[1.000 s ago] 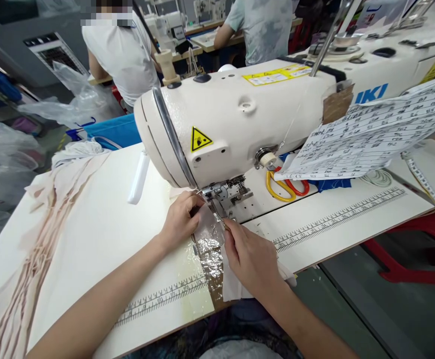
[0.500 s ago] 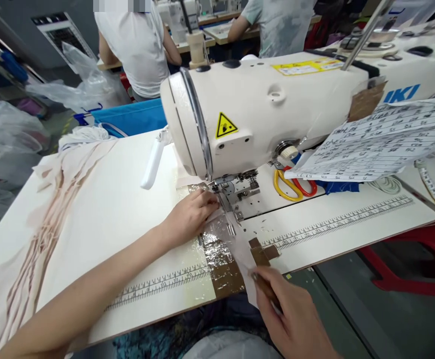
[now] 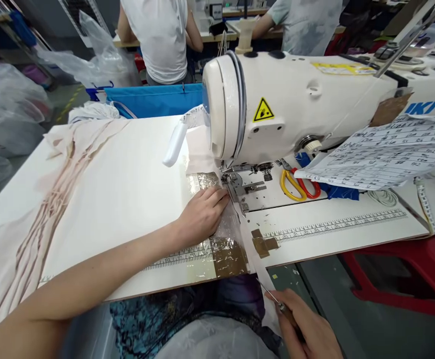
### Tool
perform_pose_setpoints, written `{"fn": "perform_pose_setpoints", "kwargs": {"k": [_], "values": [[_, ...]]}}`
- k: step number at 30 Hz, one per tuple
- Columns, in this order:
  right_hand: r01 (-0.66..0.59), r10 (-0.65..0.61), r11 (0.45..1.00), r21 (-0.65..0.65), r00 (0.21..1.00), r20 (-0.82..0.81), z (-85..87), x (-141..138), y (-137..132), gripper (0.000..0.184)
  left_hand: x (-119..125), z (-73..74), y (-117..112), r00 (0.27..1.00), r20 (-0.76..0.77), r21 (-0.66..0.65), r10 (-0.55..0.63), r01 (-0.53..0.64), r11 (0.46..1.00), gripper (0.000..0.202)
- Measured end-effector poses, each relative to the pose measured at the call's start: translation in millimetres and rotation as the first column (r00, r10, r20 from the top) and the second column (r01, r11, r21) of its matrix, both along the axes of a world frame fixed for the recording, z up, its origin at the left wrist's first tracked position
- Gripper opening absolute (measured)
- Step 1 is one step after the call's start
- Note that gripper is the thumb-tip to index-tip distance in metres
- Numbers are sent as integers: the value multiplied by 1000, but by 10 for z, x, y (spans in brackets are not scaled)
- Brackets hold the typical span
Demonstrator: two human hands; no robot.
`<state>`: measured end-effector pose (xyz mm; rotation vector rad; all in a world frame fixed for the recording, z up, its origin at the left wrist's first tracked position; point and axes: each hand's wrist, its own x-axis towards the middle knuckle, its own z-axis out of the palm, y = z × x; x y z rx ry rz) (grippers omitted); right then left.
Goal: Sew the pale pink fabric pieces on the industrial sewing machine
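Note:
My left hand (image 3: 202, 213) lies flat with its fingers stretched out on a narrow white fabric strip (image 3: 252, 254), just left of the presser foot (image 3: 235, 182) of the white sewing machine (image 3: 299, 104). The strip runs from under the foot toward me and hangs off the table's front edge. My right hand (image 3: 309, 331) is below that edge, at the bottom of the view, closed on a thin metal tool (image 3: 271, 295) and on the strip's lower end. Clear, shiny tape (image 3: 222, 249) covers the table under the strip.
Yellow and red scissors (image 3: 298, 184) lie right of the needle, under a printed paper sheet (image 3: 389, 152). A pile of pale fabric strips (image 3: 53, 199) lies on the table's left side. A printed ruler (image 3: 333, 227) runs along the front edge. Two people work at tables behind; a blue bin (image 3: 153, 99) stands beyond the table.
My right hand has drawn back from the needle, off the table's front edge, with the thin tool and the strip's end. My left hand flattened on the strip. The view swung to the left.

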<state>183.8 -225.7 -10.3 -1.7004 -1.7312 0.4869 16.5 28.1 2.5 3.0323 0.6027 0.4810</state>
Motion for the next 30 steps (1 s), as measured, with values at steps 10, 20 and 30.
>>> {"fn": "perform_pose_setpoints", "kwargs": {"k": [10, 20, 30], "values": [[175, -181, 983, -64, 976, -120, -72, -36, -62, 25, -40, -11, -15, 1000, -13, -117, 6, -8, 993, 47], [297, -355, 928, -224, 887, -295, -137, -122, -58, 28, -50, 10, 14, 1000, 8, -137, 10, -8, 991, 42], [129, -554, 832, -540, 255, -793, -351, -238, 57, 28, -39, -49, 124, 999, 8, -153, 40, -39, 987, 46]]}}
